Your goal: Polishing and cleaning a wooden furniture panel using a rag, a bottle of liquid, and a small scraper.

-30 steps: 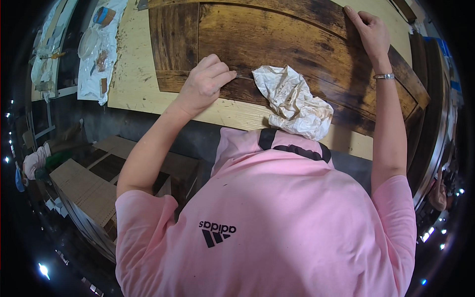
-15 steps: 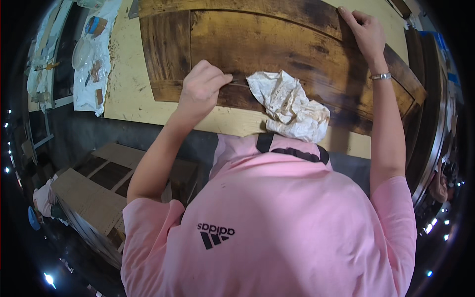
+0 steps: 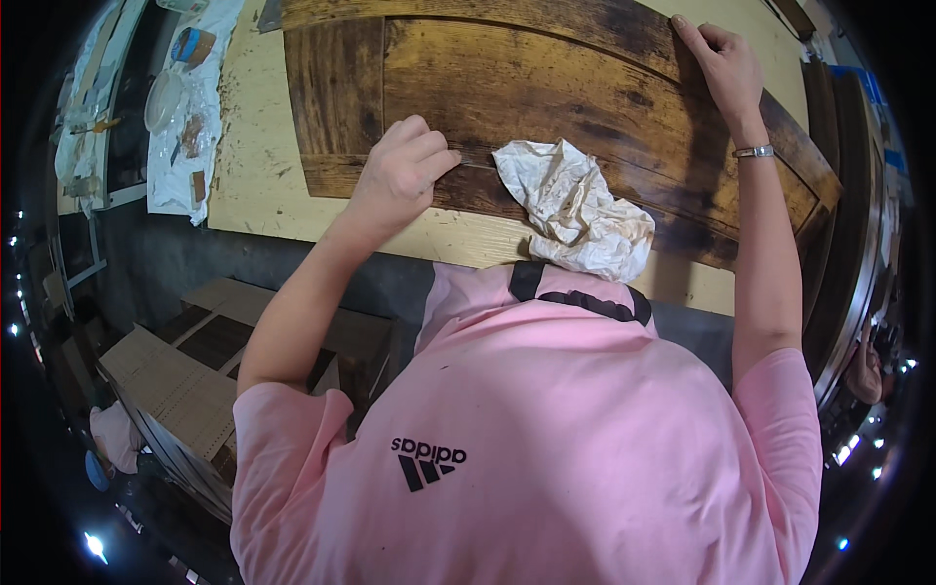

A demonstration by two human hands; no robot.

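Note:
A brown, wood-grained panel (image 3: 507,93) with framed grooves and a curved far edge lies in front of me. My left hand (image 3: 405,171) is closed in a pinch over its near groove, left of the middle. Whatever thin thing its fingertips may hold is too small to make out. On the far right, my right hand (image 3: 721,73) grips the panel's far edge with curled fingers, the wrist wearing a metal band. Between the two hands, a crumpled, stained white cloth or paper (image 3: 575,210) lies over the panel's near edge, against my waist.
Under the panel is a pale yellow tabletop (image 3: 258,185). A stained white sheet (image 3: 175,190) at the left bears a jar with a blue band (image 3: 192,46) and a clear plastic tub (image 3: 164,102). Cardboard boxes (image 3: 166,385) stand below left. Dark boards (image 3: 858,195) stand at right.
The whole view has shifted slightly. My left hand stays pinched near the same groove, with its fingers turned a little. My right hand keeps its place on the panel's edge.

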